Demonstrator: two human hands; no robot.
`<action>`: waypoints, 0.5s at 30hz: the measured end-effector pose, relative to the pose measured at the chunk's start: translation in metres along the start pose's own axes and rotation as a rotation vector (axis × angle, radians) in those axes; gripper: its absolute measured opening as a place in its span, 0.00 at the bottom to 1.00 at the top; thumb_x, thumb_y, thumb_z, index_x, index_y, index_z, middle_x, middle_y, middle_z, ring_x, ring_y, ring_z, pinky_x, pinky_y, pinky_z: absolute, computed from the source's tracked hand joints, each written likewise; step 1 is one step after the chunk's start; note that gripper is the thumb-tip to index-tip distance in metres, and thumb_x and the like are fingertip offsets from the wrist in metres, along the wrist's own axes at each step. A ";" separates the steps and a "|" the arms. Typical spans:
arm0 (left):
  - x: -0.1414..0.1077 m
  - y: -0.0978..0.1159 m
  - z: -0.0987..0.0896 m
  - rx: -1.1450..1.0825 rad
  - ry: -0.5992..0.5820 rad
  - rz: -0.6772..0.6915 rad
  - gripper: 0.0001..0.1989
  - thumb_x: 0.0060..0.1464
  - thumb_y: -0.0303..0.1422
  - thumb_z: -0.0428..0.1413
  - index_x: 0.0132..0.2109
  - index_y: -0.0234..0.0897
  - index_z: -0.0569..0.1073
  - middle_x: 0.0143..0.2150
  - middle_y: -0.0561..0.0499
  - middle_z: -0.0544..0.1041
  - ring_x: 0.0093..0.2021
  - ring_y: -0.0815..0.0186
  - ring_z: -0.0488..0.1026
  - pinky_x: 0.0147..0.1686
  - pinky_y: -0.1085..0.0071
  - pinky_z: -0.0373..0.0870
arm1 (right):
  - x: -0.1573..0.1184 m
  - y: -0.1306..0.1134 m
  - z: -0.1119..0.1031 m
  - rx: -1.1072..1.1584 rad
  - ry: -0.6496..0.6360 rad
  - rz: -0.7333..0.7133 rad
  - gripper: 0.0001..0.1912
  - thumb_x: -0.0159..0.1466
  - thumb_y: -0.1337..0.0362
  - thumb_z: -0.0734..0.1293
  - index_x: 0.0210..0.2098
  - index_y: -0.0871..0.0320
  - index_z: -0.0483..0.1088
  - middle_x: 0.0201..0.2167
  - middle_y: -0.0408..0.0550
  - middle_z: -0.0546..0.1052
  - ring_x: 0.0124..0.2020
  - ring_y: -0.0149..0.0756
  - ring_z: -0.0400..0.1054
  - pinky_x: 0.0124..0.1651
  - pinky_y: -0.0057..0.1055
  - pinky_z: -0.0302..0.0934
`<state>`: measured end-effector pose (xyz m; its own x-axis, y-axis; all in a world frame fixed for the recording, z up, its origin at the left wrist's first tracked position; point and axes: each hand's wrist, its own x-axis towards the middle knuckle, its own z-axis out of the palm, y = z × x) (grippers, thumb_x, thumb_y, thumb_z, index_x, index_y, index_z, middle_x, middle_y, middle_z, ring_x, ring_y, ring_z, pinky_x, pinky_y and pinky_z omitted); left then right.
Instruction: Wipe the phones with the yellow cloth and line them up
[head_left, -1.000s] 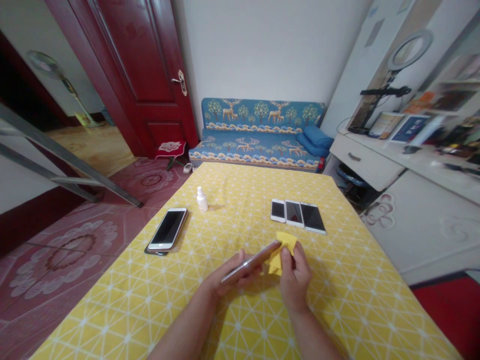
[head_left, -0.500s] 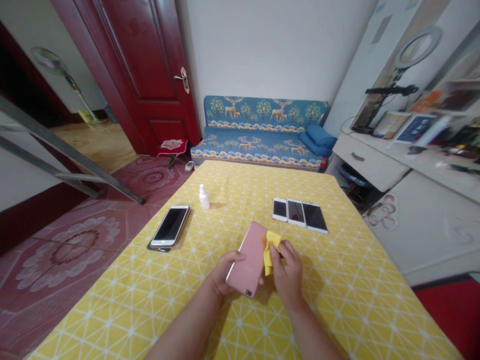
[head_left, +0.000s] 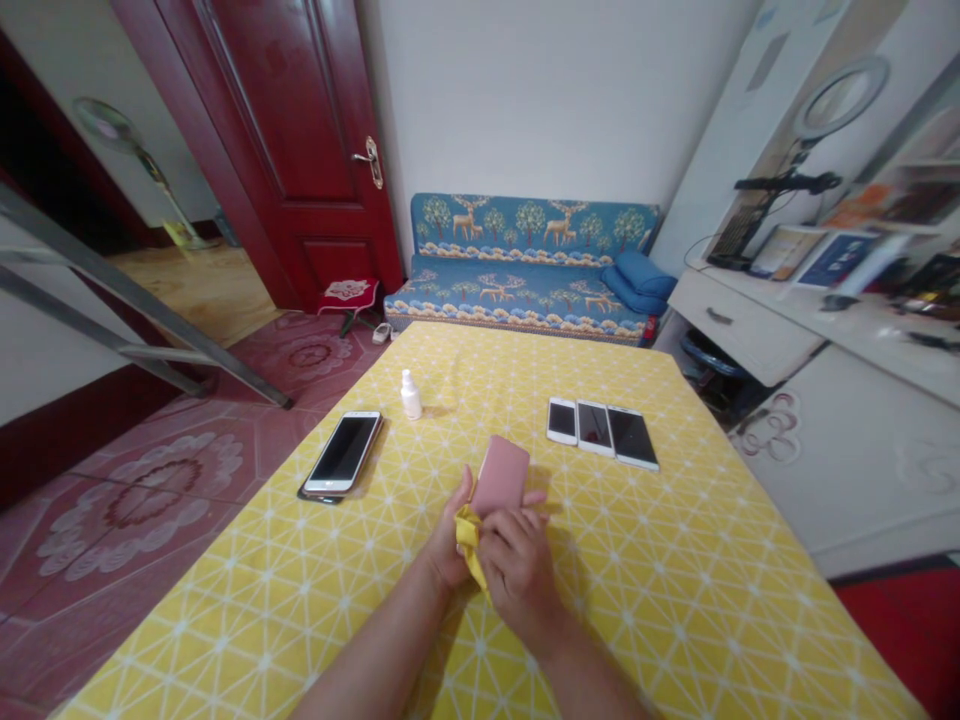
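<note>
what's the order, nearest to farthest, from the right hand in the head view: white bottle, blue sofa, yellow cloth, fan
1. Yellow cloth: in the right hand
2. White bottle: on the table, ahead and left
3. Blue sofa: beyond the table
4. Fan: far left, at the back

Left of the flat pink phone, a white-framed phone stack is lying; right, three white-framed rectangular phones.

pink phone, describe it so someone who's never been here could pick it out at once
Find the yellow patterned table. Above its near part, the left hand holds the pink phone, the right hand a yellow cloth at its near end. Unlike the white phone leftward and three phones rightward, all screen up, it shows a pink back.
</note>
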<state>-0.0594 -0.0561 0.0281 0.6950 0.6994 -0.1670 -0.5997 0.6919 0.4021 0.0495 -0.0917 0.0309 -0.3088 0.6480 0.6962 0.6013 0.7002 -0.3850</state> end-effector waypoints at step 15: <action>0.001 0.008 -0.004 0.377 0.381 0.318 0.30 0.52 0.54 0.52 0.44 0.30 0.76 0.26 0.50 0.71 0.19 0.74 0.61 0.19 0.75 0.55 | -0.011 0.059 -0.026 0.315 0.062 0.555 0.10 0.62 0.63 0.63 0.24 0.58 0.67 0.21 0.40 0.66 0.23 0.30 0.61 0.25 0.25 0.55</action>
<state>-0.0648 -0.0488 0.0278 0.2732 0.9237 -0.2685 -0.5247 0.3770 0.7633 0.1078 -0.0659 0.0163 0.0353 0.9274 0.3724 0.4112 0.3261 -0.8512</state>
